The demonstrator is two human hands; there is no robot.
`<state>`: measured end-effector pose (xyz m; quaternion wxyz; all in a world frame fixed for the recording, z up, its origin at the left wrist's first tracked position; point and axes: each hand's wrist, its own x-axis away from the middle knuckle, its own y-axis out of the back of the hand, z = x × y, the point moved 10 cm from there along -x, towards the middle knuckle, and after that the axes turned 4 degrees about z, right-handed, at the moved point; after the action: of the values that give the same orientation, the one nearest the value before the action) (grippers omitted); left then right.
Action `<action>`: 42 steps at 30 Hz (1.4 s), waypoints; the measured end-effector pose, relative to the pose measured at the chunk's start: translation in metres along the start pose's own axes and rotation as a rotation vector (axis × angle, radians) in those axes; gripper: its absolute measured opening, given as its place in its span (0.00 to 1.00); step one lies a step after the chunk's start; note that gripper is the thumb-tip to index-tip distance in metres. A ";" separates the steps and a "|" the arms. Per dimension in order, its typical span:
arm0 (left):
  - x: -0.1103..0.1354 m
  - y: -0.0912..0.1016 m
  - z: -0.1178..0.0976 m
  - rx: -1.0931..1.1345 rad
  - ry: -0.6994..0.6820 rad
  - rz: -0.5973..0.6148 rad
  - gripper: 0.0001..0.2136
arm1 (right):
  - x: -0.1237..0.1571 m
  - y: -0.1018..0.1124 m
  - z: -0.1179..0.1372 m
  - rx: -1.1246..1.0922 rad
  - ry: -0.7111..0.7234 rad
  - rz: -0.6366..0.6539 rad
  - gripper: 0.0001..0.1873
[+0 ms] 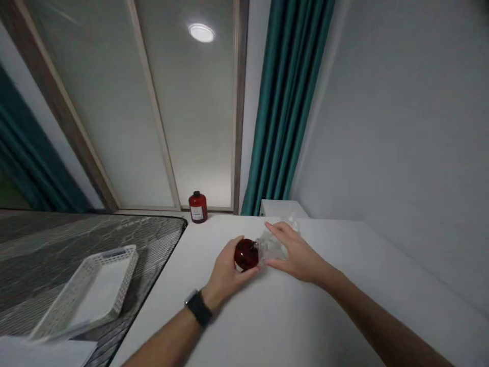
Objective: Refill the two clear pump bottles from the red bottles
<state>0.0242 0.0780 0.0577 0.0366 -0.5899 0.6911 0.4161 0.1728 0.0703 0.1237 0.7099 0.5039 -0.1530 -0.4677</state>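
Over the white surface (301, 321), the left hand (224, 270) grips a round red object (244, 255). The right hand (300, 255) curves around clear plastic (272, 247) beside it, grip unclear. A snag might tug the smooth object loose.

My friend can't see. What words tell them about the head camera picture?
A left hand holds a round red thing at a white table, with the right hand at clear plastic next to it. A red bottle stands farther back, and a white basket sits at left on a gray surface.
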 end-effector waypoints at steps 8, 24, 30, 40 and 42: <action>0.001 0.002 0.000 0.006 0.010 -0.010 0.32 | 0.002 0.003 0.003 0.002 0.017 -0.003 0.46; 0.000 -0.005 -0.001 0.057 0.056 -0.012 0.33 | 0.003 0.012 0.005 0.017 0.007 0.013 0.45; 0.001 -0.004 0.000 0.055 0.054 -0.028 0.33 | 0.003 0.012 0.006 0.026 0.004 0.027 0.45; 0.002 -0.005 0.001 0.081 0.067 -0.035 0.33 | 0.003 0.014 0.007 0.026 0.004 0.029 0.45; 0.002 -0.005 0.001 0.086 0.071 -0.031 0.33 | 0.003 0.014 0.007 0.030 0.005 0.028 0.45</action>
<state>0.0275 0.0771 0.0534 0.0438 -0.6127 0.7002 0.3639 0.1762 0.0645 0.1381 0.7093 0.5133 -0.1651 -0.4541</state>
